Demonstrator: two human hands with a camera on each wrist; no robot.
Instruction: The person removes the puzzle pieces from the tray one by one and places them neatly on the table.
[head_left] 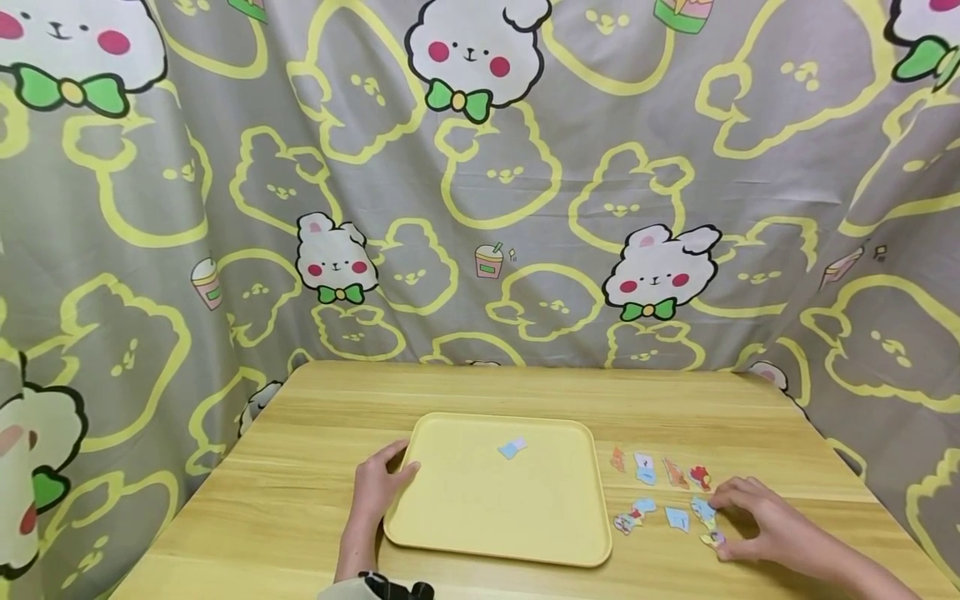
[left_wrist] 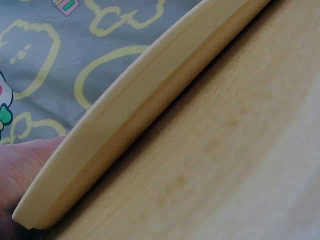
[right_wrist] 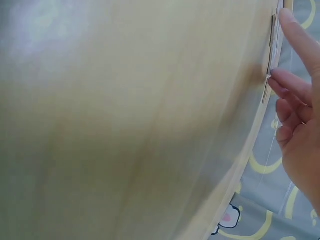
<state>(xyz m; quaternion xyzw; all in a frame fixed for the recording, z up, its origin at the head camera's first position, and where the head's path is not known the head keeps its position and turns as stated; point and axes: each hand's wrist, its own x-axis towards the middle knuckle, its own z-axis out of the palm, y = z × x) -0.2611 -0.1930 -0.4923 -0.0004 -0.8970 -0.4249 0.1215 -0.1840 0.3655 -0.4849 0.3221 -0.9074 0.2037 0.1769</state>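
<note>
A yellow tray (head_left: 487,508) lies on the table. My left hand (head_left: 380,485) holds its left edge, thumb at the rim and fingers along the outside. In the left wrist view, part of that hand (left_wrist: 27,167) shows behind the tray's side wall (left_wrist: 125,100). One small blue and lilac puzzle piece (head_left: 513,447) lies on the tray near its far side. To the right of the tray, my right hand (head_left: 772,525) pinches a blue and yellow puzzle piece (head_left: 703,510) between thumb and fingertips, low at the tabletop. The right wrist view shows these fingers (right_wrist: 295,90) at thin piece edges.
Several other cut-out pieces lie in two loose rows right of the tray, among them an orange one (head_left: 617,459), a red one (head_left: 700,477) and a pale blue one (head_left: 677,519). A patterned grey curtain (head_left: 480,183) hangs behind the wooden table (head_left: 337,392) and along both sides.
</note>
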